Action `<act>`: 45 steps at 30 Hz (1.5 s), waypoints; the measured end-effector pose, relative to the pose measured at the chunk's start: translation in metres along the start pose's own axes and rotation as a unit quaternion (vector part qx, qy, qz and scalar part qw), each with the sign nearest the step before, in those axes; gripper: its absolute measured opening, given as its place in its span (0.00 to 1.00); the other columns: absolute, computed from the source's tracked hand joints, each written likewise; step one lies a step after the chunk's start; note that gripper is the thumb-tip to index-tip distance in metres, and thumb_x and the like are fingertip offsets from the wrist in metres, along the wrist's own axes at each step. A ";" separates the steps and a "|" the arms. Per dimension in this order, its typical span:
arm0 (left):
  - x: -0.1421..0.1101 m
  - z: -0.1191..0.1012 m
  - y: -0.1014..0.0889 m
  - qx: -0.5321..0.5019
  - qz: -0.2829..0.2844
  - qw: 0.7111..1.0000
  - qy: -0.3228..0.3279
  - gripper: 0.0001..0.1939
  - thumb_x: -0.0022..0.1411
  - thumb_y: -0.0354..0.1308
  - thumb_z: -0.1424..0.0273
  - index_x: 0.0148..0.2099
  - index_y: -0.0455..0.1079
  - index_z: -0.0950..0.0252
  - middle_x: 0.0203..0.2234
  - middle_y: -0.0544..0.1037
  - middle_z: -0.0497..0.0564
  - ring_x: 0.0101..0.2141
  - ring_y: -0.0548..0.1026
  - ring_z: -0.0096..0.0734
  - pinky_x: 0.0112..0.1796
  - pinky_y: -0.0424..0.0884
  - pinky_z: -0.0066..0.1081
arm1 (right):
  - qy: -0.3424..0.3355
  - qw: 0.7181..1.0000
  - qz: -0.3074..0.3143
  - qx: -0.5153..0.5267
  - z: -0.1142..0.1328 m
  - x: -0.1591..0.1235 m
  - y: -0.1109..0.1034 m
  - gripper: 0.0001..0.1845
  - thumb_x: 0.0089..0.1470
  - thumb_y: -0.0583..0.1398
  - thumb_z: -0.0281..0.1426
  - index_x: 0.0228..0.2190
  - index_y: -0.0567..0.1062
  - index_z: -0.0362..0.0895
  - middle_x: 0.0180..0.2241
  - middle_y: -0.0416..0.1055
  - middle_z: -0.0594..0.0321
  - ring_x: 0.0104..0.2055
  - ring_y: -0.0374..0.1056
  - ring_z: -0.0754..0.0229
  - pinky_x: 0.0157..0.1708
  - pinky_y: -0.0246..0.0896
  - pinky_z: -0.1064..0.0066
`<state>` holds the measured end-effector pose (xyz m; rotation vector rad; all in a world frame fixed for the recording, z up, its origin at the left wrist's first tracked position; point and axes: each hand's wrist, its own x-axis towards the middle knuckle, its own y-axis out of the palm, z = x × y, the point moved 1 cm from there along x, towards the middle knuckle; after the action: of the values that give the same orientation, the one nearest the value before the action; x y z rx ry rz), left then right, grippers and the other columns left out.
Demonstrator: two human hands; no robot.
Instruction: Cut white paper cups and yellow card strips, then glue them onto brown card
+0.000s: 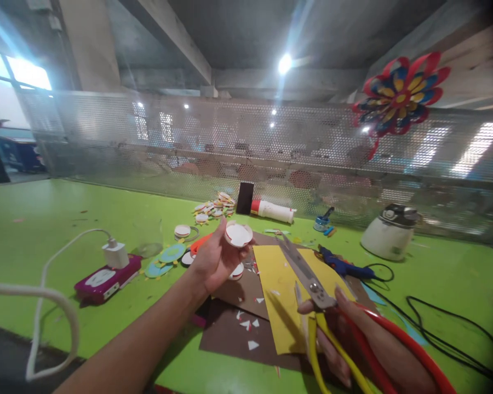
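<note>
My left hand [216,257] is raised over the green table [57,219] and pinches a small round white paper disc with a red rim [238,234] between thumb and fingers. My right hand [345,339] grips large scissors [312,284] with yellow and red handles; their blades are parted and point away from me over a yellow sheet [279,290]. That sheet lies on brown paper [230,334] strewn with small white and red cuttings. A second round piece [237,272] lies just under my left hand.
A pile of cut discs [213,208], a black box [245,198], a white glue bottle [273,210], a blue glue gun [345,268] with black cable, a white pot [388,232] and a magenta device with charger [107,276] lie around. A mesh fence bears a paper flower [398,96].
</note>
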<state>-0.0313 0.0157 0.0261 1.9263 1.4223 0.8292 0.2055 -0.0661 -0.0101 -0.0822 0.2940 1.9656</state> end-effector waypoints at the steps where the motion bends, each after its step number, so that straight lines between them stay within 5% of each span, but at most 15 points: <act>1: 0.001 -0.001 -0.001 0.001 -0.002 1.000 -0.001 0.14 0.68 0.47 0.63 0.39 0.68 0.69 0.28 0.77 0.59 0.26 0.74 0.31 0.24 0.68 0.25 | -0.012 0.998 -0.024 -0.064 0.005 -0.002 -0.002 0.35 0.56 0.46 0.60 0.41 0.74 0.45 0.13 0.63 0.69 0.13 0.58 0.65 0.17 0.54 0.73; 3: 0.003 -0.002 -0.004 0.000 -0.005 1.000 0.001 0.14 0.68 0.47 0.64 0.39 0.68 0.69 0.29 0.78 0.59 0.27 0.75 0.31 0.25 0.69 0.25 | -0.071 0.952 -0.091 -0.284 0.019 -0.007 -0.011 0.33 0.57 0.46 0.58 0.38 0.75 0.45 0.16 0.66 0.66 0.18 0.64 0.60 0.22 0.60 0.69; 5: 0.006 -0.003 -0.007 -0.003 0.000 1.000 -0.001 0.15 0.68 0.47 0.65 0.41 0.69 0.70 0.30 0.78 0.60 0.27 0.75 0.31 0.26 0.70 0.25 | -0.088 0.914 -0.129 -0.373 0.032 -0.007 -0.024 0.27 0.51 0.58 0.55 0.35 0.77 0.44 0.22 0.72 0.59 0.24 0.67 0.56 0.27 0.61 0.65; 7: 0.007 -0.004 -0.010 -0.005 0.013 1.000 -0.011 0.17 0.69 0.45 0.65 0.42 0.70 0.72 0.29 0.78 0.62 0.27 0.74 0.31 0.26 0.70 0.25 | -0.090 0.769 -0.208 -0.598 0.041 -0.002 -0.040 0.28 0.52 0.56 0.52 0.44 0.76 0.46 0.37 0.78 0.54 0.36 0.72 0.49 0.36 0.63 0.62; 11: 0.008 -0.003 -0.013 0.006 0.017 0.999 -0.030 0.18 0.69 0.44 0.66 0.44 0.70 0.73 0.28 0.78 0.63 0.26 0.74 0.31 0.25 0.69 0.24 | -0.036 0.715 -0.232 -0.659 0.037 0.014 -0.069 0.27 0.54 0.56 0.43 0.49 0.74 0.40 0.44 0.76 0.44 0.44 0.71 0.39 0.39 0.63 0.57; 17: 0.009 0.001 -0.015 0.021 0.036 0.998 -0.043 0.17 0.68 0.46 0.65 0.43 0.71 0.72 0.27 0.78 0.60 0.26 0.75 0.31 0.25 0.70 0.25 | -0.015 0.673 -0.238 -0.700 0.020 0.017 -0.088 0.23 0.54 0.55 0.34 0.49 0.74 0.40 0.45 0.76 0.45 0.43 0.72 0.43 0.38 0.62 0.61; 22: 0.009 0.006 -0.015 0.030 0.034 0.998 -0.035 0.18 0.66 0.51 0.60 0.37 0.70 0.72 0.27 0.78 0.60 0.26 0.75 0.30 0.24 0.69 0.24 | -0.033 0.669 -0.222 -0.709 0.020 0.008 -0.087 0.20 0.53 0.56 0.34 0.47 0.76 0.44 0.43 0.76 0.48 0.41 0.72 0.46 0.37 0.62 0.62; 27: 0.007 0.007 -0.015 0.045 0.043 0.998 -0.030 0.17 0.65 0.53 0.60 0.37 0.70 0.71 0.27 0.78 0.58 0.25 0.76 0.30 0.25 0.70 0.24 | -0.081 0.671 -0.251 -0.693 0.036 -0.002 -0.065 0.21 0.52 0.58 0.38 0.43 0.77 0.38 0.41 0.74 0.41 0.44 0.68 0.39 0.40 0.60 0.53; 31: 0.006 0.010 -0.016 0.076 0.055 0.995 -0.038 0.16 0.66 0.51 0.62 0.39 0.71 0.72 0.31 0.80 0.61 0.28 0.77 0.31 0.29 0.73 0.27 | -0.153 0.742 -0.209 -0.619 0.047 -0.004 -0.032 0.21 0.57 0.54 0.42 0.44 0.77 0.42 0.34 0.77 0.55 0.35 0.70 0.53 0.37 0.63 0.62; 38: 0.005 0.015 -0.016 0.122 0.076 0.988 -0.064 0.18 0.68 0.48 0.64 0.40 0.73 0.74 0.33 0.80 0.65 0.31 0.78 0.33 0.34 0.73 0.28 | -0.216 0.869 -0.119 -0.430 0.042 0.031 0.004 0.21 0.56 0.56 0.44 0.32 0.79 0.40 0.26 0.75 0.59 0.27 0.69 0.61 0.31 0.67 0.66; 45: 0.006 0.020 -0.021 0.126 0.098 0.983 -0.088 0.17 0.68 0.48 0.65 0.41 0.73 0.72 0.34 0.79 0.62 0.31 0.77 0.34 0.34 0.73 0.30 | -0.220 0.927 -0.074 -0.296 0.036 0.063 0.022 0.24 0.54 0.57 0.48 0.30 0.76 0.39 0.22 0.71 0.62 0.22 0.66 0.66 0.25 0.65 0.70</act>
<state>-0.0262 0.0245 -0.0016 2.2984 1.2960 0.5677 0.1629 -0.0093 0.0166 -0.0481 -0.5902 1.8007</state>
